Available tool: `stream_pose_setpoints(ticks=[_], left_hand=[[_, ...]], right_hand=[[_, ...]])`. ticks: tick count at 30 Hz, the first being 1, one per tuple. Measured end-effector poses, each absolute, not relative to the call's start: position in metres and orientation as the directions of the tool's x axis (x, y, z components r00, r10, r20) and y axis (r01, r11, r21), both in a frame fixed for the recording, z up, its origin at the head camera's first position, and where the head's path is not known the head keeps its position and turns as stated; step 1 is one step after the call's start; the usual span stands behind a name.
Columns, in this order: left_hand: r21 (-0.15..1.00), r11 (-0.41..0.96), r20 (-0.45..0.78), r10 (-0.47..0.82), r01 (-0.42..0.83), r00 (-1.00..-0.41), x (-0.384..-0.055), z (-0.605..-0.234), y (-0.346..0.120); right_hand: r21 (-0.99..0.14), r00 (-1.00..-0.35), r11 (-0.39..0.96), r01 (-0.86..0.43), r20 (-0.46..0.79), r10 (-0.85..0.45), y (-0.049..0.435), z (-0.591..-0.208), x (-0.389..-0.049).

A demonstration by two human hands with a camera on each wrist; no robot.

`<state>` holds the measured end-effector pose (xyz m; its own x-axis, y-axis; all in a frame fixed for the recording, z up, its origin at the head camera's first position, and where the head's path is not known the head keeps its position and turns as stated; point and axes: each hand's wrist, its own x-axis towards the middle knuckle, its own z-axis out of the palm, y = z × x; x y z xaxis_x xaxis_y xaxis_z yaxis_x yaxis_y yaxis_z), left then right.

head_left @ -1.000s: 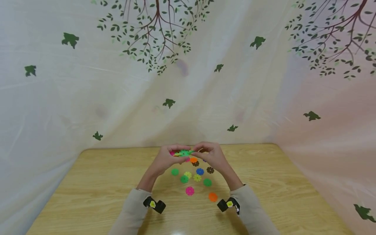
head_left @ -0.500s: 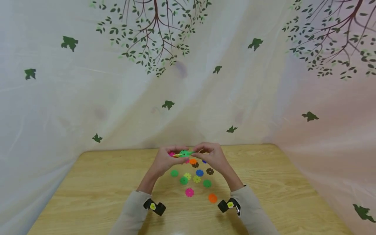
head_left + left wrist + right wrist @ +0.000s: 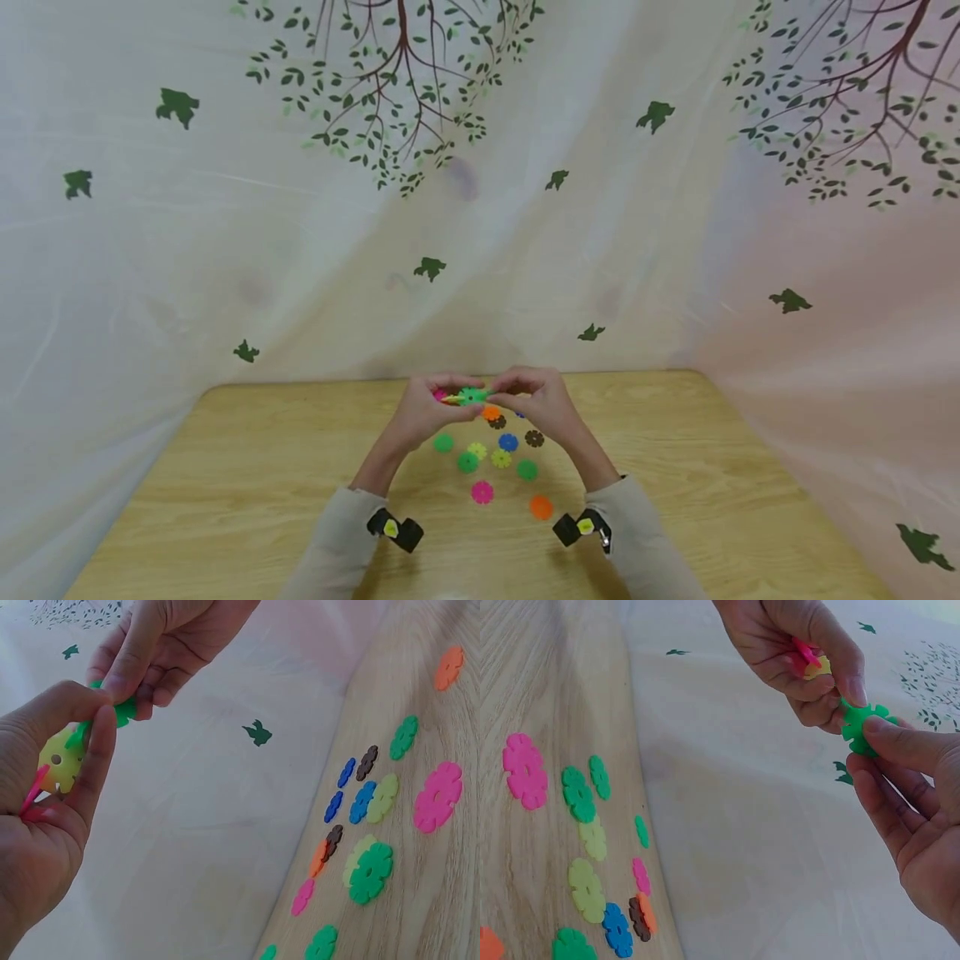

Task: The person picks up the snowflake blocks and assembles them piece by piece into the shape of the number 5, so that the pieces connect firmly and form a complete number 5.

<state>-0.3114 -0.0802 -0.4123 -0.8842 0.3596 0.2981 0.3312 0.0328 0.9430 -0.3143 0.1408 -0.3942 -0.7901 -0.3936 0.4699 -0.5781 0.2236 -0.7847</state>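
My left hand (image 3: pixel 420 412) grips a small chain of plastic snowflake discs above the far part of the table. In the left wrist view the chain has a pink disc (image 3: pixel 34 791), a yellow disc (image 3: pixel 61 760) and green at its right end. My right hand (image 3: pixel 542 404) pinches a green snowflake disc (image 3: pixel 861 727) between thumb and fingers, against the end of that chain. The left fingertips also touch this green disc in the right wrist view. Fingers partly hide the chain, so how the pieces join cannot be told.
Loose snowflake discs lie on the wooden table (image 3: pixel 225 483) below the hands, among them a pink disc (image 3: pixel 482 492), an orange disc (image 3: pixel 541 507), a blue disc (image 3: pixel 508 442) and a brown disc (image 3: pixel 534 438). A pale printed curtain (image 3: pixel 337 292) hangs behind the table.
Both hands stay nearly in place, still holding the discs together. The right fingertips have come slightly closer to the chain. The loose discs lie as before.
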Motion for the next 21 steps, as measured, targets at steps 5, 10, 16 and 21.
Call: stream_pose_setpoints(ticks=[5, 10, 16, 21], left_hand=[[0.955, 0.072, 0.241, 0.375, 0.287, -0.895, -0.313, -0.414, -0.083], [0.980, 0.030, 0.161, 0.460, 0.196, -0.873, -0.318, -0.419, -0.088], [0.987, 0.032, 0.124, 0.485, 0.159, -0.866, -0.324, -0.423, -0.095], [0.986, 0.048, 0.118, 0.476, 0.160, -0.871, -0.325, -0.421, -0.097]], right_hand=[[-0.813, -0.823, 0.235, -0.532, 0.432, -0.369, 0.139, -0.399, -0.317], [-0.834, -0.829, 0.229, -0.502, 0.389, -0.402, 0.139, -0.404, -0.320], [-0.832, -0.825, 0.256, -0.492, 0.352, -0.442, 0.139, -0.403, -0.320], [-0.801, -0.798, 0.292, -0.522, 0.338, -0.499, 0.142, -0.400, -0.324]])
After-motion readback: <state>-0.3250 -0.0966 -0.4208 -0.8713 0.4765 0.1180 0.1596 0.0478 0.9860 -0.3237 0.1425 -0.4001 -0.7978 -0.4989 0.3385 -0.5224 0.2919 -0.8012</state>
